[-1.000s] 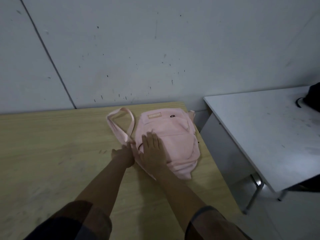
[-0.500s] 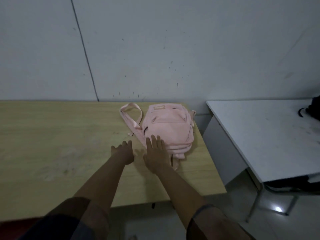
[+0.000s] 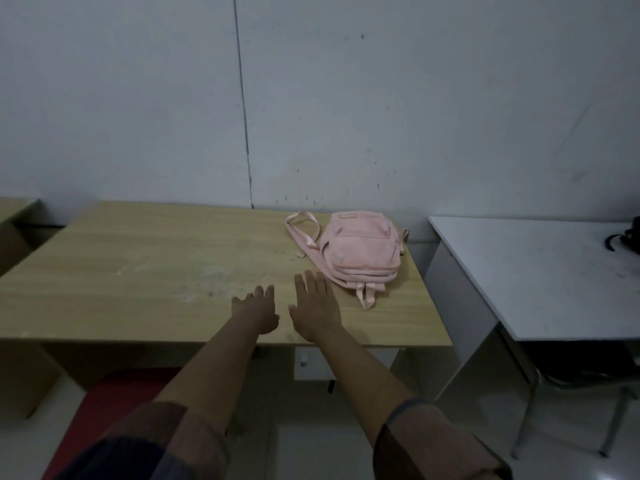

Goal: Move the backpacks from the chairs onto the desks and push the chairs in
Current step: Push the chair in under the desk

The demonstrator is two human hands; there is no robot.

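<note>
The pink backpack (image 3: 358, 249) lies flat on the wooden desk (image 3: 156, 258), at two o'clock from both hands. The left hand (image 3: 258, 308) and right hand (image 3: 317, 308) (fingers straight) hold nothing.

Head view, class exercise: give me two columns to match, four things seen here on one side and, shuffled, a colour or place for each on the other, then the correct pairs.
Column 1
1. backpack
2. wooden desk
3. white desk
4. chair seat

Column 2
A. red, low at the left, below the desk's near edge
B. pink, lying on the wooden desk's far right part
C. to the right, with a dark thing at its far edge
D. light brown, both hands over it

Pairs: 1-B, 2-D, 3-C, 4-A
</note>
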